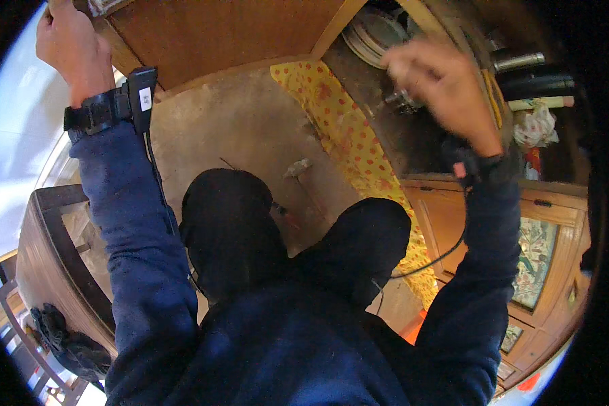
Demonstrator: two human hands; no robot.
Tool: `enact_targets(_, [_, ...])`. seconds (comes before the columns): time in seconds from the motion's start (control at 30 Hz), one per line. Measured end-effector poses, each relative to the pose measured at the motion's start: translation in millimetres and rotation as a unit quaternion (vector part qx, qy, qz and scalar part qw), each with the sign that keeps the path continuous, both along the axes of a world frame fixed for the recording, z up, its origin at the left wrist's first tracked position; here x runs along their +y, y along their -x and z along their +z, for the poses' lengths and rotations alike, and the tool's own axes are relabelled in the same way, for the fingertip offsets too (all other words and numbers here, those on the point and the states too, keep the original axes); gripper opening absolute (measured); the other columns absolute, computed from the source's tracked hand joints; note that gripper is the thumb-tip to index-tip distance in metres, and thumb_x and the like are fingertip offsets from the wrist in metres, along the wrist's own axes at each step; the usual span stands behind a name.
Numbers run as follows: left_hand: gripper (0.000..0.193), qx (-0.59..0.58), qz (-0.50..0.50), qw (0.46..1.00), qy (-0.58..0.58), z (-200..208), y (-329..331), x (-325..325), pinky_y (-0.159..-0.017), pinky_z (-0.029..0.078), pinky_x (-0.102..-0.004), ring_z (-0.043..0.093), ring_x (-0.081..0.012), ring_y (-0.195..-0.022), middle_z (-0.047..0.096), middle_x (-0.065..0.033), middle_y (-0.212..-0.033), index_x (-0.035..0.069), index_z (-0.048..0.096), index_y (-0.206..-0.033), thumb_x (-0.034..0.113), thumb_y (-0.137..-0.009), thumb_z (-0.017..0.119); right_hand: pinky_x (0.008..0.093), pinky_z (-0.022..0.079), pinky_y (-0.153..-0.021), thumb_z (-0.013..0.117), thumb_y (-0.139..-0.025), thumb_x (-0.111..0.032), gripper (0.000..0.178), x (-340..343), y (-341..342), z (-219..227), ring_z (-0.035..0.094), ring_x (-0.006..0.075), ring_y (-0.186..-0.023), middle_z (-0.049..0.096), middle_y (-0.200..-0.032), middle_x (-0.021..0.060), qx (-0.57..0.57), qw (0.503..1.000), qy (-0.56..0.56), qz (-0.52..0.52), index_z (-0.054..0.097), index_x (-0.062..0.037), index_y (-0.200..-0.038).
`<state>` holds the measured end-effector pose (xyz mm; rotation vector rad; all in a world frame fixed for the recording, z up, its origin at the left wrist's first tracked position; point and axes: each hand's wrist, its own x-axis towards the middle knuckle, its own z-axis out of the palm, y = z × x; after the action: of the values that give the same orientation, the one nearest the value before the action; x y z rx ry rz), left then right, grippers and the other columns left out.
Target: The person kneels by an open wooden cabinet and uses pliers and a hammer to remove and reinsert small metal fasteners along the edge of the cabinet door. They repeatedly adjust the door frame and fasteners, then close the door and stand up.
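My left hand (74, 47) is raised at the upper left with its fingers closed, beside the outer edge of a brown wooden cabinet door (223, 37). What its fingers grip is cut off by the top of the picture. My right hand (440, 84) is smeared by motion in front of the cabinet's dark inside. Its fingers look bent, but whether they hold anything does not show. Behind it are round metal plates (372, 37) and a small shiny metal piece (402, 101).
On the floor between my knees lie a hammer (298, 167) and a red-handled tool (287, 215). Yellow patterned sheeting (345, 128) runs along the cabinet. At right is a lower door (534, 264) with a picture panel; at left, a wooden stool (68, 257).
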<state>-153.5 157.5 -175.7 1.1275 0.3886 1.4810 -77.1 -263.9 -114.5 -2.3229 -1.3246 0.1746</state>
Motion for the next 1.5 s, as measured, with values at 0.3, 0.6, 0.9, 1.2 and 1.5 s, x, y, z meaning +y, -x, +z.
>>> enact_targets(0.3, [0.018, 0.307, 0.306, 0.762, -0.480, -10, 16, 52, -0.068, 0.051, -0.0341, 0.065, -0.0222, -0.078, 0.070, -0.0090, -0.090, -0.003, 0.069, -0.100, 0.012, -0.091, 0.062, 0.0436, 0.049, -0.076, 0.061, -0.099, -0.025, 0.022, -162, 64, -332, 0.062, 0.0280, -0.079, 0.067, -0.086, 0.0115, 0.372, 0.892, 0.258, -0.022, 0.071, -0.0070, -0.107])
enact_targets(0.6, [0.028, 0.080, 0.165, 0.957, -0.224, 18, 33, -31, -0.083, 0.049, -0.0318, 0.065, -0.0197, -0.089, 0.070, -0.0113, -0.097, -0.008, 0.066, -0.110, 0.013, -0.092, 0.068, 0.0480, 0.049, -0.098, 0.075, -0.082, -0.054, 0.060, -172, 129, -499, 0.062, 0.0361, -0.115, 0.065, -0.121, 0.0159, 0.226, 0.916, 0.302, -0.140, 0.065, -0.0123, -0.124])
enact_targets(0.9, [0.018, 0.174, -0.239, 0.904, -0.308, 40, -13, -179, -0.085, 0.052, -0.0277, 0.065, -0.0110, -0.094, 0.072, -0.0050, -0.099, 0.002, 0.070, -0.110, 0.013, -0.096, 0.069, 0.0485, 0.052, -0.093, 0.073, -0.091, -0.027, 0.048, -132, 114, -509, 0.064, 0.0399, -0.111, 0.067, -0.118, 0.0220, 0.226, 0.887, 0.346, -0.207, 0.058, -0.0033, -0.129])
enact_targets(1.2, [0.029, 0.177, -0.541, 0.822, 0.009, 33, -91, -232, -0.086, 0.055, -0.0336, 0.067, -0.0180, -0.098, 0.070, -0.0112, -0.111, -0.001, 0.064, -0.117, 0.025, -0.104, 0.061, 0.0415, 0.054, -0.087, 0.073, -0.092, -0.041, 0.057, -120, 53, -335, 0.067, 0.0267, -0.102, 0.070, -0.109, 0.0168, 0.359, 0.892, 0.235, -0.141, 0.061, -0.0032, -0.133])
enact_targets(1.5, [0.048, -0.018, -0.742, 0.618, 0.259, 49, -112, -219, -0.099, 0.056, -0.0379, 0.067, -0.0240, -0.105, 0.068, -0.0117, -0.116, -0.001, 0.060, -0.124, 0.042, -0.102, 0.062, 0.0323, 0.052, -0.088, 0.070, -0.098, -0.027, 0.046, -124, 52, -147, 0.064, 0.0158, -0.101, 0.069, -0.113, 0.0118, 0.367, 0.907, -0.057, -0.200, 0.060, 0.0023, -0.133])
